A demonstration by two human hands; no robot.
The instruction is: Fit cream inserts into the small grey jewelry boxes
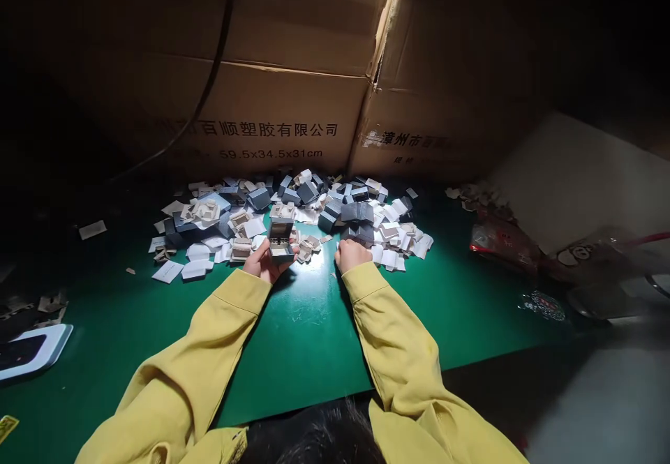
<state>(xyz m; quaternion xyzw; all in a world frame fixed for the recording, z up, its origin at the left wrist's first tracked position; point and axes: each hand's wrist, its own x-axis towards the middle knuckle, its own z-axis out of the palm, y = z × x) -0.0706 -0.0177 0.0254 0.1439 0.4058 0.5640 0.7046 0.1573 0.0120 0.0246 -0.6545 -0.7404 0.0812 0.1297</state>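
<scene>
My left hand (264, 263) is closed around a small dark hinged box (281, 246). The box's lid stands up, and its pale inside faces me. To the right, my right hand (354, 255) is curled with its knuckles toward me, at the near edge of the pile. Its fingertips are hidden, so what they hold, if anything, does not show. Several dark boxes (357, 213) lie just beyond it. White folded paper pieces (390, 253) and beige card inserts (308, 246) are heaped around both hands.
Large cardboard cartons (283, 101) stand along the back of the green table (293, 352), with a dark cable (212, 77) hanging before them. At the left edge rests a white-framed device (36, 349). Clear plastic bags (502, 244) lie on the right.
</scene>
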